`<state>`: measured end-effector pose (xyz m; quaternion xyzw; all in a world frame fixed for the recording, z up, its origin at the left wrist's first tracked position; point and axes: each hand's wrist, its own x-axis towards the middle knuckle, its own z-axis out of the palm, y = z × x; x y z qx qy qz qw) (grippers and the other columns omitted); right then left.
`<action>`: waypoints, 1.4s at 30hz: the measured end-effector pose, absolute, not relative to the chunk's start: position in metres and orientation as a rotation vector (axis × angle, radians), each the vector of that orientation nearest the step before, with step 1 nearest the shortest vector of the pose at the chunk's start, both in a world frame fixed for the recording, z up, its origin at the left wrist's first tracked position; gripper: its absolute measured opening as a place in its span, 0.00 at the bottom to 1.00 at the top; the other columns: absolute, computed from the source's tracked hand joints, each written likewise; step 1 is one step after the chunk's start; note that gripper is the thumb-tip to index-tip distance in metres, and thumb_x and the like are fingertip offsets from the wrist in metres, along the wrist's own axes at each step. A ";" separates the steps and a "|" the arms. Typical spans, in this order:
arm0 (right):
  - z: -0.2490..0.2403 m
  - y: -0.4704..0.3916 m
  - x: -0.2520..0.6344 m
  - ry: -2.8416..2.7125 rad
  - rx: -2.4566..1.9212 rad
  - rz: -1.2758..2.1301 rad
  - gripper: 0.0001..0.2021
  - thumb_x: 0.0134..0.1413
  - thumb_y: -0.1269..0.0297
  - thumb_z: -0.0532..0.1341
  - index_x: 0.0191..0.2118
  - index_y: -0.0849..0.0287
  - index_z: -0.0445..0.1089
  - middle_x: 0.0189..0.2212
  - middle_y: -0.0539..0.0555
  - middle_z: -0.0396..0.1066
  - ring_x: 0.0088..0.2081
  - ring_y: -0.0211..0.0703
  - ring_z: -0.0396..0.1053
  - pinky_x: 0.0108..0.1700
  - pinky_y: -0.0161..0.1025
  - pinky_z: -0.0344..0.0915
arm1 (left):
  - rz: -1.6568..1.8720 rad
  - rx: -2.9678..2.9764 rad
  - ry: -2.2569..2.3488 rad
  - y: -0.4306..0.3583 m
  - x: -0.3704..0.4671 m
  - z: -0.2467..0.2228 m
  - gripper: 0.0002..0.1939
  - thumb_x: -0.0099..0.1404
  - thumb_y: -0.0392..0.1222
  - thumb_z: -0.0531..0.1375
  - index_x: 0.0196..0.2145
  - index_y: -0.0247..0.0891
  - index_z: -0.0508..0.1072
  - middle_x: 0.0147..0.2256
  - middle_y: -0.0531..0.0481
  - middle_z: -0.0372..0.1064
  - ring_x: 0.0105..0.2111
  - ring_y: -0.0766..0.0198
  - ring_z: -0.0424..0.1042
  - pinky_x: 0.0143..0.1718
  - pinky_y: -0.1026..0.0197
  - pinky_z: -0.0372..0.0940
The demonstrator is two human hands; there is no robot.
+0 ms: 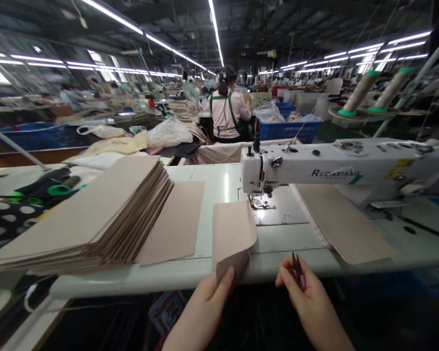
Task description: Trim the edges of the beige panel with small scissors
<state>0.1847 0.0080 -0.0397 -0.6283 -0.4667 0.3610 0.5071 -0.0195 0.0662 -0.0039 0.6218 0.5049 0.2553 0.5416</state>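
Note:
My left hand (208,302) pinches the near edge of a beige folded piece (232,234), which bends up off the table in front of the needle. My right hand (302,287) is closed around small dark thread snips (297,268) with a pink handle, tips pointing up, just right of that piece. The white sewing machine (336,170) stands behind both hands, its needle and presser foot (258,200) just beyond the piece's far edge. A tall fanned stack of beige pieces (95,214) lies to the left, with a single flat piece (175,219) beside it.
Another flat beige piece (342,224) lies right of the needle under the machine arm. Two thread cones (362,90) stand at the back right. A person in a green apron (229,114) works ahead, back turned, near blue crates (289,129). Bags and fabric crowd the left tables.

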 end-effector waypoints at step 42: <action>-0.016 -0.002 0.153 -1.706 -1.562 0.238 0.05 0.66 0.61 0.51 0.43 0.54 0.60 0.25 0.47 0.69 0.25 0.43 0.72 0.25 0.36 0.60 | 0.615 0.470 0.980 0.042 -0.035 0.034 0.26 0.61 0.44 0.67 0.55 0.32 0.70 0.38 0.38 0.79 0.33 0.49 0.78 0.33 0.57 0.70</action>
